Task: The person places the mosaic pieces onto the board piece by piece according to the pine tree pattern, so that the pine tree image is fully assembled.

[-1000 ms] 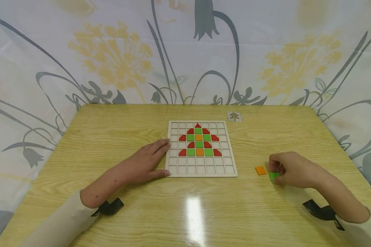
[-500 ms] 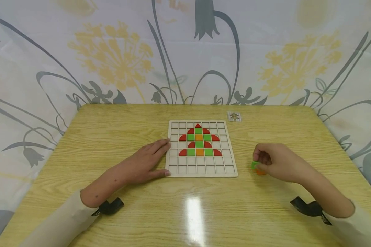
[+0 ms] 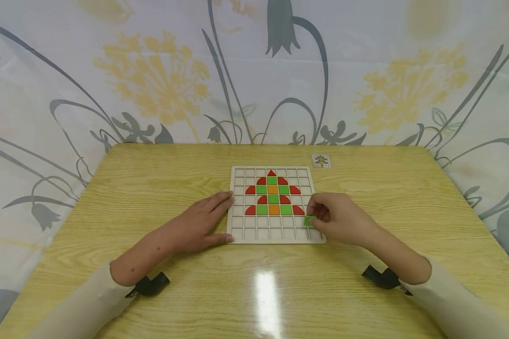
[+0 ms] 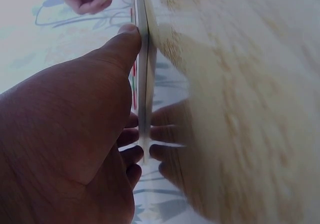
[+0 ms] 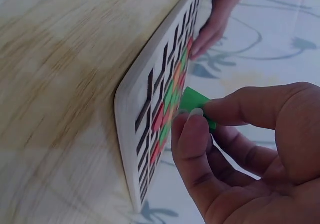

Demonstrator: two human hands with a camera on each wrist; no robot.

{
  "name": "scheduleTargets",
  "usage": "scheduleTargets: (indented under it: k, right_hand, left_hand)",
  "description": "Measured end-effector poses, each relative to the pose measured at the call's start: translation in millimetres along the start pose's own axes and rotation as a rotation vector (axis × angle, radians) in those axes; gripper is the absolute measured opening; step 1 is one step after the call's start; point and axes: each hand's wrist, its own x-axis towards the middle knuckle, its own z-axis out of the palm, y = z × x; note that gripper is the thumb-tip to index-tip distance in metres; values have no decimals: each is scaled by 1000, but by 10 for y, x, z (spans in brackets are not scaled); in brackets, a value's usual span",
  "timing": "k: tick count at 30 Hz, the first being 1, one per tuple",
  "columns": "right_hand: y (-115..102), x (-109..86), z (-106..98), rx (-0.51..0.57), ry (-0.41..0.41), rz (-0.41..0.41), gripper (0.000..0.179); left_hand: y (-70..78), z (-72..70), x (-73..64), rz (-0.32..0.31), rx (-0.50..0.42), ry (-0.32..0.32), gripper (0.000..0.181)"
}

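Observation:
A pale square grid board lies on the table, with red, green and orange flat tiles forming a tree shape in its cells. My left hand rests along the board's left edge, fingers extended and thumb at the near corner. In the left wrist view the thumb touches the board's rim. My right hand pinches a green square tile between thumb and fingers, above the board's right side. The right wrist view shows that green tile tilted and apart from the board. No orange tile shows outside the board.
A small card printed with a tree pattern on a grid lies beyond the board's far right corner. The wooden table extends on both sides. A patterned cloth hangs behind it.
My right hand has picked up the green tile, passed over the loose orange tile and moved left to the board. The orange tile no longer shows on the table. My left hand stays put.

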Motion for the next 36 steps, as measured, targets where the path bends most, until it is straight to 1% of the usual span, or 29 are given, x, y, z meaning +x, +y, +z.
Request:
scheduleTargets:
  k: [6,13,17,22,25,30,36]
  right_hand:
    - [-80,158,122,26,-18,-12,10]
    - [-107,282,216,48,-31,-35,9]
    - [-135,345,273,43,-37,-33,9]
    - [-193,400,317,38,-34,-27,9]
    - [-220,428,338,54,-39,-28,9]
    - [-195,467,409,76,-44,-28,12]
    - [-185,483,466,62,-28,-29,14]
  left_hand:
    - [-4,0,-9,-2,-4,-2,90]
    - [-11,12,-3,-2,0,-1,91]
    - [-12,14,-1,-1,1,1,91]
    - [-6,5,2,1,3,2,91]
    - [-4,2,3,2,5,4,91]
    - [-8,6,3,3,2,4,91]
    - [-7,8,-1,-1,-5,-3,91]
